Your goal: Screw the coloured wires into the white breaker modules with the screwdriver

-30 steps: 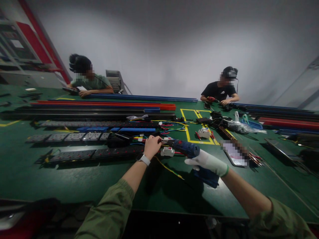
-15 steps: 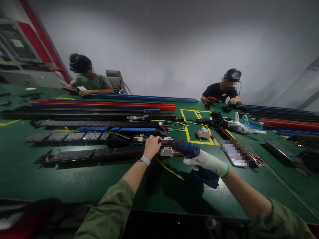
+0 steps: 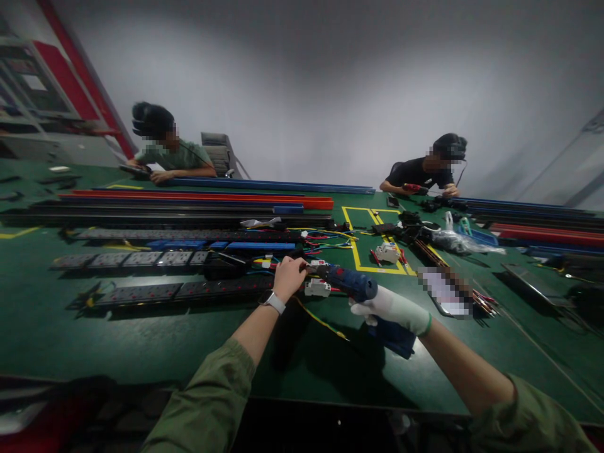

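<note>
My right hand [image 3: 391,307], in a white glove, is wrapped round the grip of a blue cordless drill [image 3: 352,283] that points left over the green table [image 3: 141,340]. My bare left hand [image 3: 289,277], a watch on its wrist, is closed at the drill's tip. What its fingers pinch there is too small to make out. A white circuit breaker [image 3: 317,287] lies just under the drill's nose. A yellow wire [image 3: 321,321] trails across the table below my hands.
Black power strips [image 3: 141,292] and grey socket modules [image 3: 132,258] lie to the left. Long red, blue and black rails [image 3: 198,200] run across the back. Coloured wires, a second breaker [image 3: 387,252] and a phone [image 3: 443,290] lie right. Two other people sit at the far side.
My hands and the drill have hardly shifted. The person at the far right has leaned a little further right.
</note>
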Demonstrator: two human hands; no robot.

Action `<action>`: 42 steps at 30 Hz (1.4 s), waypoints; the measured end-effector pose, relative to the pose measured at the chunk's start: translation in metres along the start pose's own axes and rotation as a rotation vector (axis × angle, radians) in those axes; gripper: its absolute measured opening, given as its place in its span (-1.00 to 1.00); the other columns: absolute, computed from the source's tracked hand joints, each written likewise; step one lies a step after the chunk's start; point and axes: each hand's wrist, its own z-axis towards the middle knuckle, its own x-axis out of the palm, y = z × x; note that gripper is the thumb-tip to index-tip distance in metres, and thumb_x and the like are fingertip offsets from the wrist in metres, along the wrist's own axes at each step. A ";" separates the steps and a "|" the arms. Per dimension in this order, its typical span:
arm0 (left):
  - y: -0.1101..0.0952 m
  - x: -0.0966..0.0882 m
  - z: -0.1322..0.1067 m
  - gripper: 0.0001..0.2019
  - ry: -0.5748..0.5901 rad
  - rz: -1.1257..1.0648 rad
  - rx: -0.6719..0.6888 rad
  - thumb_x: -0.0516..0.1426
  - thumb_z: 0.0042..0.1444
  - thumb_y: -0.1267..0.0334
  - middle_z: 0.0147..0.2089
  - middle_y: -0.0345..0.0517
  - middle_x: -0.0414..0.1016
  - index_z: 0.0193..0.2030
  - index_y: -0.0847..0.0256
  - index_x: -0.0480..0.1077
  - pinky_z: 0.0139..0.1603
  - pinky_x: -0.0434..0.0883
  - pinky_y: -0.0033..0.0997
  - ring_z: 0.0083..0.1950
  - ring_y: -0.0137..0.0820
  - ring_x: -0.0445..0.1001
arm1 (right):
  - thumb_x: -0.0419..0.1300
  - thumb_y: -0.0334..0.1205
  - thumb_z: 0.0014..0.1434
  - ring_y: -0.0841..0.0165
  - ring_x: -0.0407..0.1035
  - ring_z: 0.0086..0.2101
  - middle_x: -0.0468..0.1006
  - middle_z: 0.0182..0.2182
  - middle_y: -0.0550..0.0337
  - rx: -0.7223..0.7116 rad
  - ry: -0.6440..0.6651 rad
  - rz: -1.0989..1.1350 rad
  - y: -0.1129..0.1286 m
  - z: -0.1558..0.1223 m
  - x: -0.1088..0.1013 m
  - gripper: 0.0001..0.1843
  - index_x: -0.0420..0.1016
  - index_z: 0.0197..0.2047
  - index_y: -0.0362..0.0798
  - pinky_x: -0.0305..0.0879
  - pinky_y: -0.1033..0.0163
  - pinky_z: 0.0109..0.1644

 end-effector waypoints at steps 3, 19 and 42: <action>0.000 0.000 0.000 -0.81 -0.003 0.005 0.004 0.23 0.31 0.15 -0.06 -0.06 0.64 0.01 0.00 0.62 0.18 0.34 -0.19 0.16 -0.16 0.46 | 0.46 -0.15 0.12 0.52 0.27 -0.60 0.45 -0.40 0.30 -0.010 -0.016 0.003 0.000 0.000 -0.001 -0.68 0.43 -0.18 -0.02 0.21 0.33 -0.55; -0.002 -0.002 -0.002 -0.82 -0.005 -0.022 0.009 0.25 0.31 0.12 -0.07 -0.06 0.64 -0.01 0.01 0.63 0.18 0.34 -0.19 0.14 -0.17 0.45 | 0.45 -0.22 0.09 0.56 0.23 -0.61 0.43 -0.41 0.34 0.009 -0.021 0.068 0.011 -0.005 0.001 -0.65 0.49 -0.07 -0.02 0.22 0.37 -0.56; -0.001 -0.001 -0.001 -0.81 0.000 -0.011 0.004 0.24 0.31 0.11 -0.04 -0.05 0.64 0.00 0.01 0.62 0.17 0.33 -0.20 0.17 -0.17 0.44 | 0.47 -0.17 0.10 0.60 0.21 -0.60 0.46 -0.33 0.31 -0.007 -0.034 0.110 0.013 -0.009 0.004 -0.56 0.49 0.02 -0.02 0.18 0.41 -0.55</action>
